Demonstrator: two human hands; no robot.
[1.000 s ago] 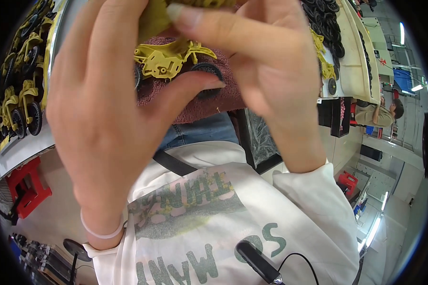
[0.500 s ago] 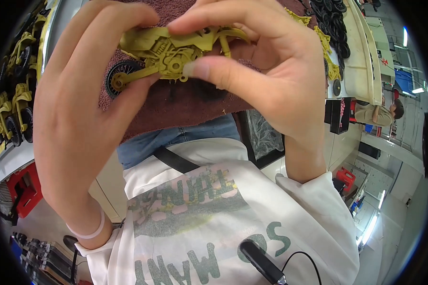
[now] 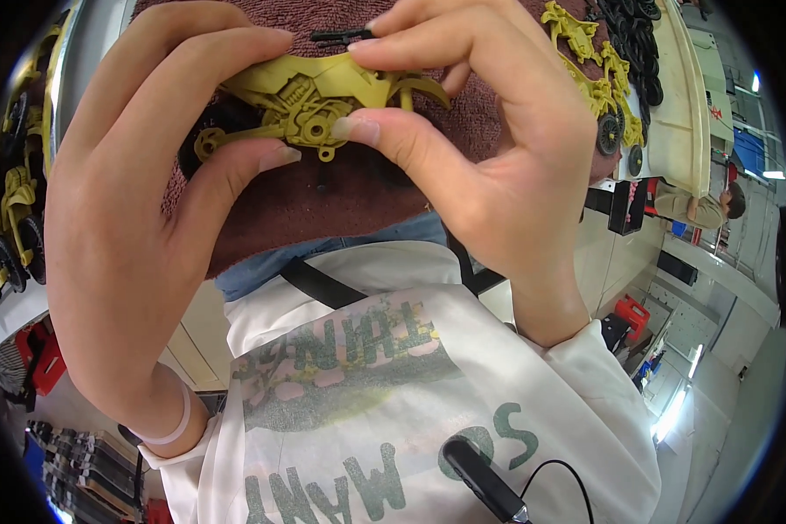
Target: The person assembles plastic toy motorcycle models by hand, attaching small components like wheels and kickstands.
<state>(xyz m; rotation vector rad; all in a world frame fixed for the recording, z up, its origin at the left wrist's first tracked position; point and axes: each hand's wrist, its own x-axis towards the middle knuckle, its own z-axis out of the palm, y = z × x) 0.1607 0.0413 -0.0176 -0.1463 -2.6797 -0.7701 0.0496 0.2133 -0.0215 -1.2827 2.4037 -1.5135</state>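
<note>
- I'm watching the yellow motorcycle body [image 3: 316,103] at the upper centre of the frame, where two hands are holding it above the maroon towel [image 3: 279,214].
- On the left of the frame, the left hand [image 3: 135,179] is curling round the rear end, thumb below, fingertips above, with only the body's thickness between them.
- Over to the right, the right hand [image 3: 493,131] is pinching the front half: thumb pressing by the round engine detail, forefinger bearing on the top edge.
- Here's where I'm worrying: if both thumbs are pushing unevenly, the thin yellow swingarm [image 3: 236,137] could be bending or snapping.
- Slipping is looking possible too; a fingertip sliding off that narrow top edge could be tipping the body onto the towel.
- The slim black piece [image 3: 336,37] at the top centre is sitting beside the right fingertips, so a careless knuckle might be knocking it away; whether that hand is gripping it, I'm not managing to tell.
- The dark wheel [image 3: 227,116] is hiding mostly behind the left fingers, so its seating is escaping me.
- The body's far side is facing away, and the frame's upper edge is cropping the right hand's knuckles.
</note>
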